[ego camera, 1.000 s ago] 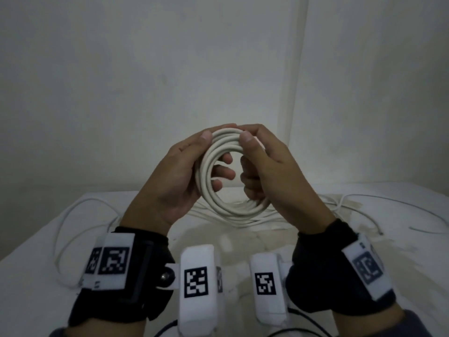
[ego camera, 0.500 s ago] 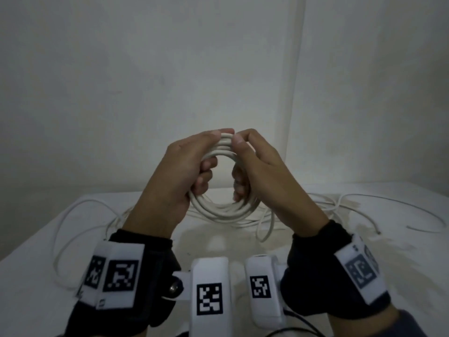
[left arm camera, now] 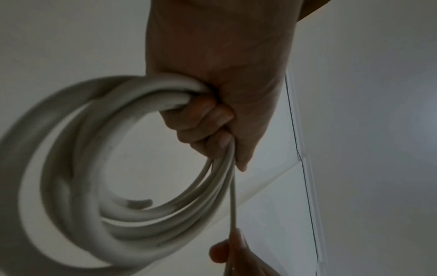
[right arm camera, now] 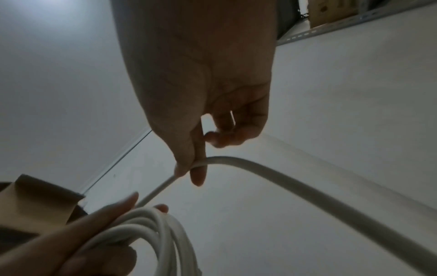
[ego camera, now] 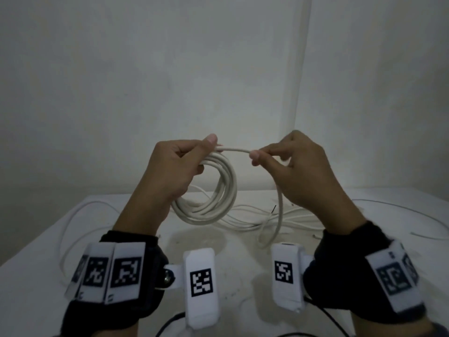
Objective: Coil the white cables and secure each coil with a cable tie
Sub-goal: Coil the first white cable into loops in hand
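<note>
A coil of white cable [ego camera: 213,195] hangs in the air above the table, its top gripped in my left hand [ego camera: 182,164]. In the left wrist view the coil [left arm camera: 78,168] loops down from my curled left fingers [left arm camera: 203,119]. One strand runs from the coil's top to my right hand [ego camera: 286,161], which pinches it between thumb and forefinger. Past the pinch the free cable [right arm camera: 307,188] bends down toward the table [ego camera: 277,215]. No cable tie is visible.
More loose white cables [ego camera: 279,220] lie tangled on the white table [ego camera: 36,263] behind the coil. A thin cable [ego camera: 73,215] loops at the left and another thin one [ego camera: 413,212] at the right. Plain walls meet in a corner behind.
My hands were together on the top of the coil. Now the right hand has moved right, drawing out a strand, while the left keeps the coil, which hangs lower and more edge-on.
</note>
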`<move>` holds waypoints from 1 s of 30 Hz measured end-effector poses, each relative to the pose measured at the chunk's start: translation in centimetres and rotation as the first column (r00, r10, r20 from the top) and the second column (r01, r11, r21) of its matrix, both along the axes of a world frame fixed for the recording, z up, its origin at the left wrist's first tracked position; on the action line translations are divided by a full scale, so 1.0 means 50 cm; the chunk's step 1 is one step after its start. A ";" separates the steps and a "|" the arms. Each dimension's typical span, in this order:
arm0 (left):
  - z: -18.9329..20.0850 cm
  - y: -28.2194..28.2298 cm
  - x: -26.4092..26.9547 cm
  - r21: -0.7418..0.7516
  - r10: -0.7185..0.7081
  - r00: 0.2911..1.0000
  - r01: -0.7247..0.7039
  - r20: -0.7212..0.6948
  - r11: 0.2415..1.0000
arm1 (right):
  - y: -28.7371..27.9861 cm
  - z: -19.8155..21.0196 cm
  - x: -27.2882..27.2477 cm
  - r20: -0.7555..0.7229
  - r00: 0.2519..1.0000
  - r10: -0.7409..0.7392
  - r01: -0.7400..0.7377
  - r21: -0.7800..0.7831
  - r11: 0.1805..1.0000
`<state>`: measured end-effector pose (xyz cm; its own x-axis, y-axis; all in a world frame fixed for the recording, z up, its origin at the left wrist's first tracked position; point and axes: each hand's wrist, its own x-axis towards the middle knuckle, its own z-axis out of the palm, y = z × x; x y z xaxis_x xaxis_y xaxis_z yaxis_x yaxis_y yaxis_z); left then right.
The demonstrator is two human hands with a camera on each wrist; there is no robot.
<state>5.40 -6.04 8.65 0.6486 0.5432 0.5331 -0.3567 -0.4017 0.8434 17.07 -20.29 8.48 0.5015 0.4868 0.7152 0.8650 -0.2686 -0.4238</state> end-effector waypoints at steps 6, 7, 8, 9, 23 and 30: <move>0.005 0.011 0.001 -0.205 -0.015 0.992 0.041 0.123 0.978 | 0.025 -0.012 -0.009 -0.270 0.871 0.410 -0.339 0.272 0.900; 0.006 0.009 0.002 -0.243 -0.010 0.989 0.045 0.145 0.969 | 0.028 -0.015 -0.012 -0.325 0.805 0.496 -0.394 0.332 0.857; 0.007 0.009 0.003 -0.283 0.007 0.985 0.043 0.173 0.958 | 0.030 -0.017 -0.014 -0.346 0.764 0.545 -0.424 0.367 0.828; 0.008 0.007 0.004 -0.324 0.030 0.978 0.039 0.207 0.945 | 0.032 -0.020 -0.014 -0.350 0.749 0.562 -0.434 0.382 0.816; -0.003 -0.030 0.037 -0.593 0.070 0.934 0.164 0.351 0.788 | 0.043 -0.014 -0.038 -0.510 0.186 0.840 -0.424 0.730 0.537; -0.009 -0.034 0.044 -0.633 0.100 0.931 0.157 0.351 0.758 | 0.053 -0.022 -0.037 -0.537 0.325 0.778 -0.466 0.625 0.626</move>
